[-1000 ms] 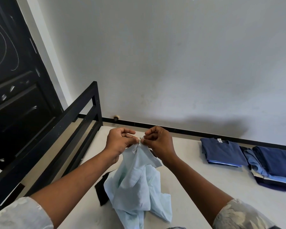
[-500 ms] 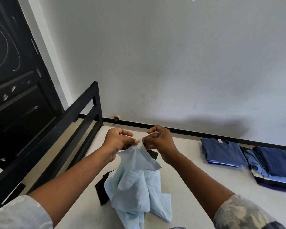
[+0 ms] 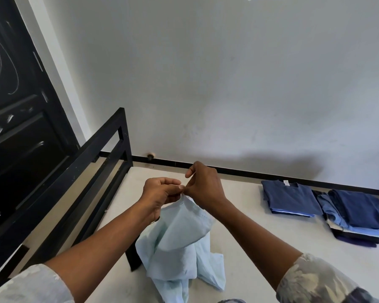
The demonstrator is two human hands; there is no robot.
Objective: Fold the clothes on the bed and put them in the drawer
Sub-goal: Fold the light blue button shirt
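A pale blue shirt [image 3: 179, 241] hangs crumpled above the white bed [image 3: 260, 248], its lower part resting on the mattress. My left hand [image 3: 160, 195] and my right hand [image 3: 204, 182] meet at its top edge, and both pinch the cloth between thumb and fingers. A dark garment [image 3: 134, 258] lies on the bed, partly hidden behind the shirt. No drawer is in view.
A folded navy shirt [image 3: 290, 199] and a stack of folded blue clothes [image 3: 354, 215] lie at the right of the bed by the wall. A black metal bed frame [image 3: 74, 178] runs along the left. A black door [image 3: 15, 110] stands beyond it.
My right hand has risen slightly and its fingers have shifted along the shirt's top edge. The shirt hangs much as before.
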